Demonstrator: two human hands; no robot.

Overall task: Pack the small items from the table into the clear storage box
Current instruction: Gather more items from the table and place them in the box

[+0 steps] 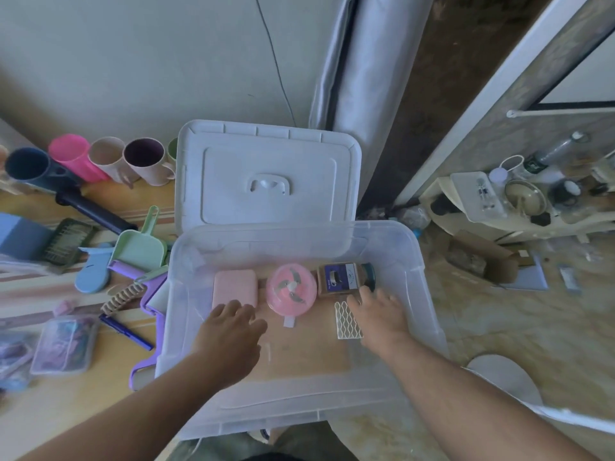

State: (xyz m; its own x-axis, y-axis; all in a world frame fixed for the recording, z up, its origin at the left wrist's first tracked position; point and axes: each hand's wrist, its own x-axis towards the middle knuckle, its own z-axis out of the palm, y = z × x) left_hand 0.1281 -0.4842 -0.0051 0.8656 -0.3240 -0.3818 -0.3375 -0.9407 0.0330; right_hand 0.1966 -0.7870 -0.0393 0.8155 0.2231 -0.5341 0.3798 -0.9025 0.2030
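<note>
Reaching left hand [229, 322], right hand [379, 314] into box [299, 410]

Single head view, looking steeply down, close over clear storage box [429, 314].

the storage box [429, 294] is set at the right end of the table [109, 387], with its lid [266, 174] stood up behind its far wall. along the far side of the box floor a flat case [235, 287], a round fan [291, 292] and a jar [344, 279] laid on its side are ranged from left to right, and a ridged strip [344, 322] is laid before the jar. a row of cups [109, 158] is lined along the table's far edge left of the lid, and a scoop [141, 249], a comb [123, 297] and a pen [126, 332] are spread beside the box's left wall.
</note>
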